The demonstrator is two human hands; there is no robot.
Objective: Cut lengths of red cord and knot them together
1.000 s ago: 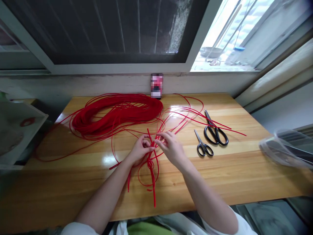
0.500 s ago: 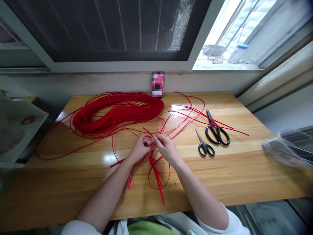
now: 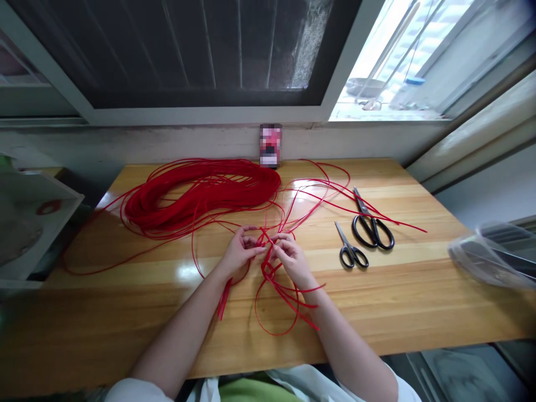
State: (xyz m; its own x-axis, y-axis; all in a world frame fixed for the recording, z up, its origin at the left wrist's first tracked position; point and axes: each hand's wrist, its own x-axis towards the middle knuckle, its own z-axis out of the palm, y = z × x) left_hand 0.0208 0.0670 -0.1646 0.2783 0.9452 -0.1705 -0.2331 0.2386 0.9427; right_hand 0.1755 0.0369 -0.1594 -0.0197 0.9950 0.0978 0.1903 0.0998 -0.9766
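Wooden table (image 3: 397, 301), glossy, below a dark screened window (image 3: 201, 56). On it I list: knotted red cord (image 3: 268, 270), front middle, pinched by left hand (image 3: 240, 251) and right hand (image 3: 291, 258); red coil (image 3: 259, 185) behind; large scissors (image 3: 372, 225) and small scissors (image 3: 347, 244), right; phone (image 3: 270, 144), upright against the pale wall (image 3: 188, 139).

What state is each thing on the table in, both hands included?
Red cords: interlaced, ends loose
Left hand: pinching the cords
Right hand: pinching the cords
Red coil: bundled, strands trailing
Large scissors: shut, strands across
Small scissors: shut
Phone: upright, screen lit
Clear container: lid unclear
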